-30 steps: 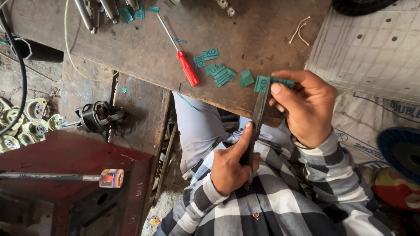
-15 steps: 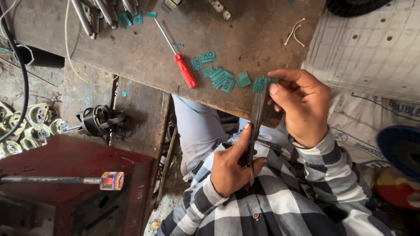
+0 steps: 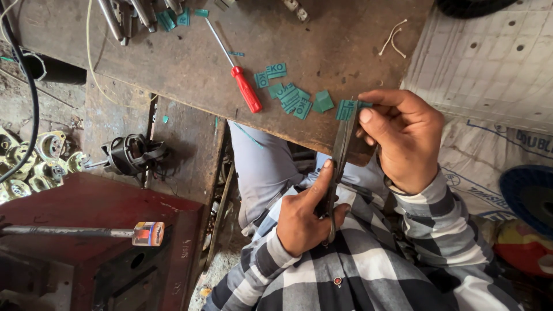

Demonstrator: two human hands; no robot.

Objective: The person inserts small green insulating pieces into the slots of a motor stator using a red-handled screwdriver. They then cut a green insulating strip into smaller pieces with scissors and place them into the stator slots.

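1. The counter [image 3: 322,52] fills the top of the view, dark and scuffed. The person sits below its near edge in a checked shirt.
2. A red metal block [image 3: 98,230] stands low on the left, with a small motor part [image 3: 129,154] just above it, well apart from the hands.
3. The right hand [image 3: 403,138] is raised at the counter's edge. Its grip is clamped on a teal strip [image 3: 347,109], thumb on top.
4. The left hand [image 3: 305,222] sits near the chest, its grip closed round the handles of the scissors [image 3: 341,150], thumb laid along them.
5. The scissors point up toward the counter. Their blades meet the strip and look nearly together.
6. A red-handled screwdriver [image 3: 245,86] lies on the counter, untouched.
7. Cut teal pieces [image 3: 291,95] lie in a loose heap between the screwdriver and the strip.
8. Judged from this, the step in hand is snipping a piece off the strip. The next move calls for a steady pinch on the strip and blades square across it, so the piece lands on the counter rather than in the lap.
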